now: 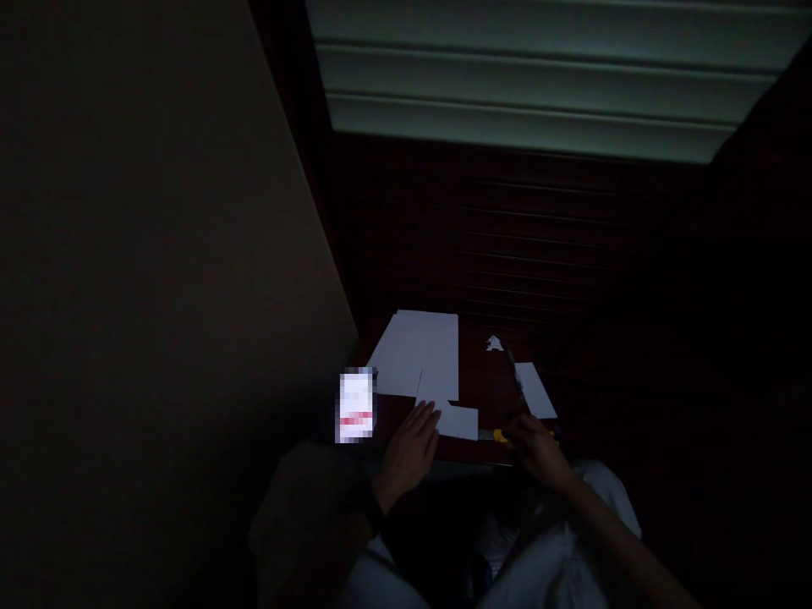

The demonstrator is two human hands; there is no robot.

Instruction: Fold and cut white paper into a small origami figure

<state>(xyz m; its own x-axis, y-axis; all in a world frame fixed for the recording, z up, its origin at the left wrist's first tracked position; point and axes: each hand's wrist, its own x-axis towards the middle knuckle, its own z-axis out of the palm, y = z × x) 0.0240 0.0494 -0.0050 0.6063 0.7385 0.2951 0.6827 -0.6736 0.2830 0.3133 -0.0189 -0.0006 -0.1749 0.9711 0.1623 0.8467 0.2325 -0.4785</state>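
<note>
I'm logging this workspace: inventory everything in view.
table: 1, dark red, centre
large paper: 1+, white, back left
small paper: 1+, white, front middle
paper strip: 1, white, right
scrap: 1, white, back
slim object: 1, dark, beside strip
cutter: 1, yellow, front right
screen: 1, white and red, left
slatted panel: 1, pale, top
wall: 1, dark, left
wristband: 1, dark, left wrist
trousers: 1 pair, pale, below
left hand: 1, shadowed, on small paper
right hand: 1, shadowed, holding cutter
</note>
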